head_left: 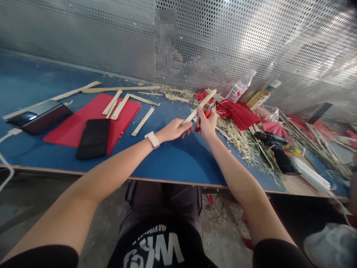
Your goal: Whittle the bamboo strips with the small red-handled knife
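Observation:
My left hand point(180, 129) is closed on the near end of a pale bamboo strip point(203, 102), which slants up and away to the right above the blue table. My right hand point(207, 122) grips the red handle of a knife point(207, 113), its blade lying against or close beside the strip. Whether the edge touches the strip I cannot tell. Beyond and right of my hands lie curly shavings point(240, 143) and red folded paper point(241, 113). A short bamboo piece point(142, 121) rests on the table left of my left hand.
On the left are a black phone point(93, 139), a red folder point(75, 119) bearing several bamboo pieces, and a dark device point(40, 115). A clear bottle point(240, 86), an oil bottle point(263, 95) and a power drill point(271, 138) stand or lie to the right. A perforated metal panel point(111, 41) backs the table.

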`<action>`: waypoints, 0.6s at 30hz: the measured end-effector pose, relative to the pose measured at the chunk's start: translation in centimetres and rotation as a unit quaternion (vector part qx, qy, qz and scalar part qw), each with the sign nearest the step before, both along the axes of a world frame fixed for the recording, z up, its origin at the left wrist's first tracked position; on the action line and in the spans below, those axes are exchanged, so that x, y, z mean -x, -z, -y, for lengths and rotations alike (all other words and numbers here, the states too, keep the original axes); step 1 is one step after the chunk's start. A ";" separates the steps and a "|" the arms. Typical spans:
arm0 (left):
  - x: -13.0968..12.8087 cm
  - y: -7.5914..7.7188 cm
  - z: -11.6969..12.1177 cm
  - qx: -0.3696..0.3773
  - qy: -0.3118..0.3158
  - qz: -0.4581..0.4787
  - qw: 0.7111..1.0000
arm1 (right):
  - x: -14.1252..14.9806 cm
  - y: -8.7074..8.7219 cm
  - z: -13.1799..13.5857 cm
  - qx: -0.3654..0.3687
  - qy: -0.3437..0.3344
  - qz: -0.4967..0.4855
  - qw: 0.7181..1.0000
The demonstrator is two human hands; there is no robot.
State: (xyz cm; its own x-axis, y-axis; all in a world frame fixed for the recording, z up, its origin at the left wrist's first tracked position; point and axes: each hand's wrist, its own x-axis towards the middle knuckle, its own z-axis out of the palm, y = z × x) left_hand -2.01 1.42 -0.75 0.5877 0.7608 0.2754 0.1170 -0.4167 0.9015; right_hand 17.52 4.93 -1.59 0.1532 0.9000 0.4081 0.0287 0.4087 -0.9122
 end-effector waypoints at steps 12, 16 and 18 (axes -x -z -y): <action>0.0 -0.2 0.3 0.026 0.018 -0.027 0.999 | 0.1 -0.6 0.5 -0.002 0.004 0.036 0.999; -0.1 0.1 0.2 0.034 0.022 -0.010 0.999 | -0.1 -0.6 0.6 -0.008 -0.014 0.028 0.999; -0.1 0.2 0.0 0.035 0.008 0.016 0.999 | -0.2 -0.7 0.8 -0.004 -0.019 0.044 0.999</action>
